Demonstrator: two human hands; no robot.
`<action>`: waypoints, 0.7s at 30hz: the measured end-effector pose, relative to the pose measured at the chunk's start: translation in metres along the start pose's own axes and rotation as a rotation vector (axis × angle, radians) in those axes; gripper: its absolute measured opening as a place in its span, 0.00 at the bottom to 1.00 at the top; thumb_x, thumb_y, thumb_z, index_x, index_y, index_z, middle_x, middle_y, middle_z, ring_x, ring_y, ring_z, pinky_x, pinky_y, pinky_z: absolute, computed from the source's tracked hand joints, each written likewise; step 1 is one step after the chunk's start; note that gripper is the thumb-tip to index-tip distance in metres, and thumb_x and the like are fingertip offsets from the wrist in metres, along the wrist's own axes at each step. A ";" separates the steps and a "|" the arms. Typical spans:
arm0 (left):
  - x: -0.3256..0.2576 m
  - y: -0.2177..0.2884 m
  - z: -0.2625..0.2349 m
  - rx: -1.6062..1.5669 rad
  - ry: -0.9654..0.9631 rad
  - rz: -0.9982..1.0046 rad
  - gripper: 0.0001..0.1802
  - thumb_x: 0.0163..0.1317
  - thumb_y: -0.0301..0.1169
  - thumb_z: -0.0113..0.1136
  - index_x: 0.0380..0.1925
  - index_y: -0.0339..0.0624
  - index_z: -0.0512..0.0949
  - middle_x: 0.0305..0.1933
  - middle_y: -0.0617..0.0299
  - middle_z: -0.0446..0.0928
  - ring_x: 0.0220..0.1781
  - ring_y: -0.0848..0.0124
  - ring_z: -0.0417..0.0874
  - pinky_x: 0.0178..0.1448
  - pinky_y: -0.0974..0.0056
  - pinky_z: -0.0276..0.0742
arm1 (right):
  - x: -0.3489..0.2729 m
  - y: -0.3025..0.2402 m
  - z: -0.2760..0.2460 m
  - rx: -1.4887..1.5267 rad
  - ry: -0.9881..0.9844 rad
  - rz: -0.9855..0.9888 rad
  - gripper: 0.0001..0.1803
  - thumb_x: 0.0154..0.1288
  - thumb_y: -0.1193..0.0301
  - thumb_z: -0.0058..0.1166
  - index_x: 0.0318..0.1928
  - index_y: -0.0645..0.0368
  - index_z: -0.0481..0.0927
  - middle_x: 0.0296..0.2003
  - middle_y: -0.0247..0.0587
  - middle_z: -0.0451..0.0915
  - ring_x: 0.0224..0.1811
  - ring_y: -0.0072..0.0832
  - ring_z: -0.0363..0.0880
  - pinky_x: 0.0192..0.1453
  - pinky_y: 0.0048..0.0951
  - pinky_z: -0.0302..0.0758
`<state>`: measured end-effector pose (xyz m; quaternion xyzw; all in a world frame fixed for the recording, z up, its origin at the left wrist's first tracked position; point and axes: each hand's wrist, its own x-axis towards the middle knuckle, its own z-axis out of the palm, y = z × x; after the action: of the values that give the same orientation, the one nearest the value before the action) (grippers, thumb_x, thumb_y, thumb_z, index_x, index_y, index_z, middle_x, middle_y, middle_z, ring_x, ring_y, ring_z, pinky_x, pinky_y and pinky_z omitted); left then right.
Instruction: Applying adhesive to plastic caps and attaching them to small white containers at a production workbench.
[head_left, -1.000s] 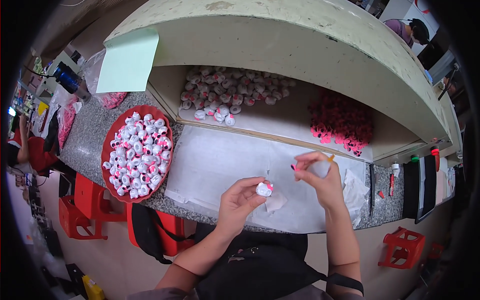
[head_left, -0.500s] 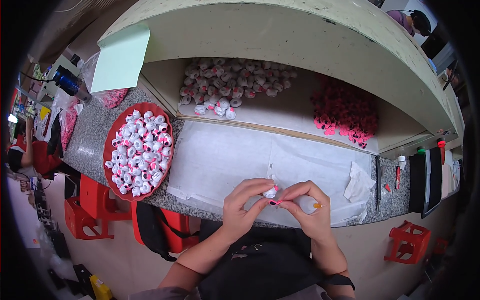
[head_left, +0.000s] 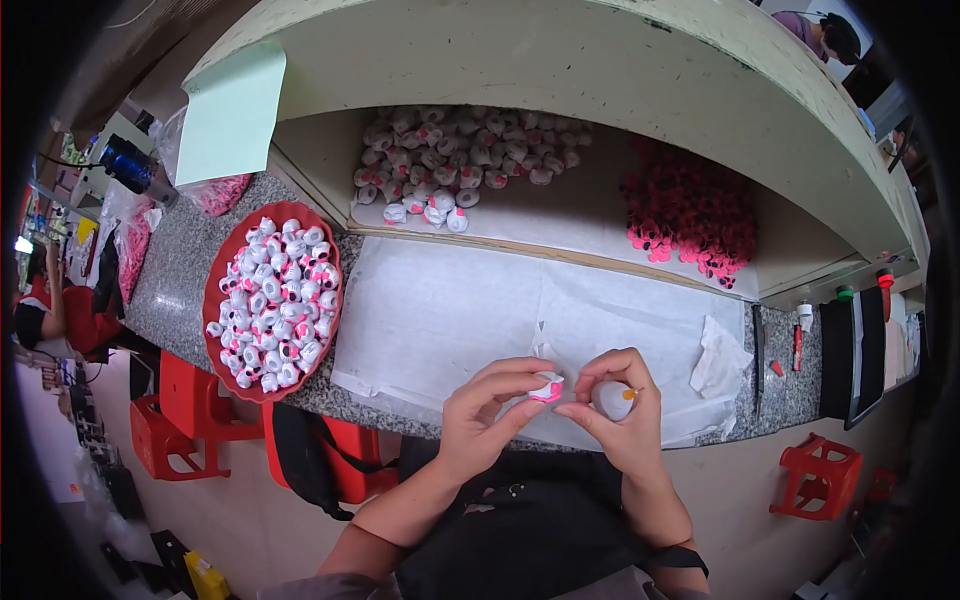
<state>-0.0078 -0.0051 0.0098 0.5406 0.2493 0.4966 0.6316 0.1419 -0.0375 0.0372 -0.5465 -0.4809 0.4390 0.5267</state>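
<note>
Fingertips of the left hand point(head_left: 490, 420) pinch a small white and pink toy piece point(head_left: 547, 386), holding it just above the near edge of the white paper sheet point(head_left: 450, 320). The right hand point(head_left: 615, 405) meets it from the other side, its thumb and forefinger touching the piece while its other fingers wrap a small glue bottle point(head_left: 612, 398), orange tip pointing right, away from the piece. Both hands sit equally near, the piece between them. To the left lies a red tray point(head_left: 215, 290) heaped with similar pieces; more white ones point(head_left: 460, 160) and pink ones point(head_left: 690, 215) rest on the shelf behind.
</note>
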 end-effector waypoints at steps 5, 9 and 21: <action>-0.001 0.000 -0.001 -0.113 -0.031 -0.041 0.12 0.50 0.17 0.50 0.37 0.33 0.69 0.44 0.47 0.68 0.47 0.64 0.70 0.49 0.64 0.66 | 0.000 0.001 0.005 0.172 -0.103 0.070 0.19 0.38 0.85 0.59 0.35 0.64 0.69 0.28 0.37 0.72 0.27 0.19 0.70 0.31 0.18 0.67; -0.003 0.003 0.001 -0.153 -0.051 -0.097 0.13 0.50 0.17 0.50 0.38 0.33 0.69 0.44 0.48 0.69 0.49 0.63 0.69 0.53 0.62 0.63 | -0.003 0.012 0.006 0.220 -0.088 0.004 0.14 0.40 0.84 0.58 0.32 0.64 0.73 0.29 0.39 0.74 0.32 0.22 0.71 0.37 0.20 0.67; -0.011 0.001 0.008 -0.134 -0.010 0.008 0.10 0.52 0.21 0.49 0.37 0.32 0.70 0.43 0.48 0.70 0.48 0.61 0.69 0.53 0.61 0.62 | -0.012 0.016 0.014 0.377 -0.039 -0.073 0.10 0.41 0.85 0.57 0.28 0.64 0.73 0.28 0.42 0.75 0.31 0.24 0.70 0.35 0.22 0.67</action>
<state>-0.0057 -0.0187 0.0100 0.5005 0.2100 0.5122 0.6657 0.1271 -0.0464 0.0200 -0.4118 -0.4197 0.5126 0.6257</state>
